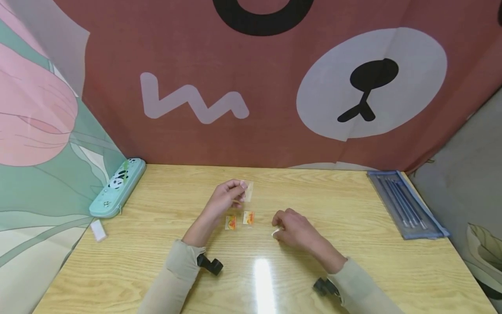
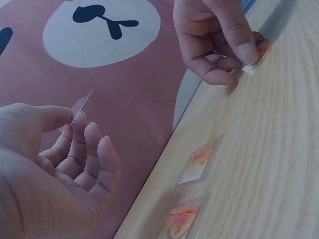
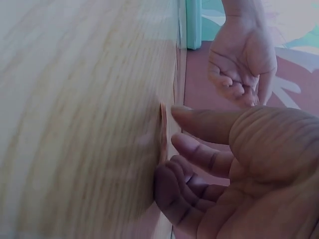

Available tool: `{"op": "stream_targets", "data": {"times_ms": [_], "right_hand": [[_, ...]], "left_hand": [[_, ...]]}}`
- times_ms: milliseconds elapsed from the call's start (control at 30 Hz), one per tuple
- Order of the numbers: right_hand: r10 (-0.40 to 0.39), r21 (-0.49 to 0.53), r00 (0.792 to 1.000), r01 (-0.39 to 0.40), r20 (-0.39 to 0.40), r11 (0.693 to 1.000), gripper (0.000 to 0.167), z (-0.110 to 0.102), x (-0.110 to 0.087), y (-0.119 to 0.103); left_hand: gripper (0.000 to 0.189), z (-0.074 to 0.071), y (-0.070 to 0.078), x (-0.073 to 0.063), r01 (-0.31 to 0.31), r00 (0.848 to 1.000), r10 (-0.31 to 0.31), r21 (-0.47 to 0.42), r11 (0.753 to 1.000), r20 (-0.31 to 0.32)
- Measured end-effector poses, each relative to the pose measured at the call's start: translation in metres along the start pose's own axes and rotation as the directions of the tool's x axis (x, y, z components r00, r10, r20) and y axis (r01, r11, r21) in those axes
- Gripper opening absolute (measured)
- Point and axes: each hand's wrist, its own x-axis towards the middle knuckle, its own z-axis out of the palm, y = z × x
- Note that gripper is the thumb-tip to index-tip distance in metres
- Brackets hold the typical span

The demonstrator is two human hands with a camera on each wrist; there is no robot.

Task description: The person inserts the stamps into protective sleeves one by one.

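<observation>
My left hand (image 1: 225, 196) is raised above the table and pinches a small clear plastic sleeve (image 2: 79, 108) between thumb and fingers. Lower to the right, my right hand (image 1: 296, 229) holds a small orange-and-white stamp-like card (image 2: 258, 59) at the tabletop. Thumb and fingers cover much of that card, and only its thin orange edge shows in the right wrist view. Between the hands, two more orange-and-white cards lie side by side on the table, the left card (image 1: 230, 223) and the right card (image 1: 248, 217). Each appears to be inside a clear sleeve.
On the wooden table (image 1: 157, 270), a mint panda pencil case (image 1: 119, 187) lies at the back left, with a white eraser (image 1: 98, 230) by it. A blue-edged transparent pouch (image 1: 405, 205) of slim rods lies at the right. A printed cloth (image 1: 274, 144) hangs behind the table.
</observation>
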Motion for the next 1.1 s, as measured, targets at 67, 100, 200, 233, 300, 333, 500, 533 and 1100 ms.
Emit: {"op": "stream_targets", "data": {"times_ms": [67, 100, 200, 233, 300, 333, 500, 533, 1100], "right_hand": [[-0.007, 0.016, 1.000, 0.007, 0.002, 1.000, 0.018, -0.002, 0.000, 0.004], [-0.025, 0.014, 1.000, 0.024, 0.010, 1.000, 0.020, -0.004, 0.000, 0.007], [-0.124, -0.016, 0.990, 0.125, 0.069, 0.992, 0.032, -0.013, 0.001, 0.017], [-0.166, -0.020, 0.982, 0.169, 0.094, 0.985, 0.037, -0.016, 0.002, 0.021], [-0.239, -0.023, 0.960, 0.245, 0.149, 0.969, 0.044, -0.022, 0.003, 0.028], [-0.268, -0.018, 0.949, 0.275, 0.168, 0.961, 0.045, -0.024, 0.005, 0.032], [-0.317, -0.014, 0.927, 0.326, 0.199, 0.945, 0.031, -0.032, 0.011, 0.041], [-0.314, -0.020, 0.929, 0.324, 0.198, 0.946, 0.028, -0.032, 0.012, 0.041], [-0.235, -0.160, 0.965, 0.252, 0.114, 0.954, 0.013, -0.019, 0.009, 0.025]], "left_hand": [[0.021, -0.001, 0.000, -0.001, -0.003, 1.000, 0.003, 0.000, 1.000, 0.001], [0.021, -0.001, 0.000, -0.001, -0.006, 1.000, 0.006, 0.000, 1.000, 0.001], [0.022, -0.002, 0.000, -0.001, -0.010, 1.000, 0.010, 0.001, 1.000, -0.001], [0.021, -0.002, 0.000, -0.001, -0.011, 1.000, 0.011, 0.001, 1.000, -0.003], [0.021, -0.002, 0.000, 0.000, -0.010, 1.000, 0.010, 0.002, 1.000, -0.008], [0.021, -0.003, 0.000, 0.000, -0.009, 1.000, 0.009, 0.001, 1.000, -0.008], [0.022, -0.003, 0.001, 0.002, -0.009, 1.000, 0.009, 0.004, 1.000, -0.008], [0.022, -0.002, 0.001, 0.002, -0.010, 1.000, 0.010, 0.005, 1.000, -0.009], [0.027, -0.005, 0.001, 0.000, -0.008, 1.000, 0.008, 0.001, 1.000, 0.001]]}}
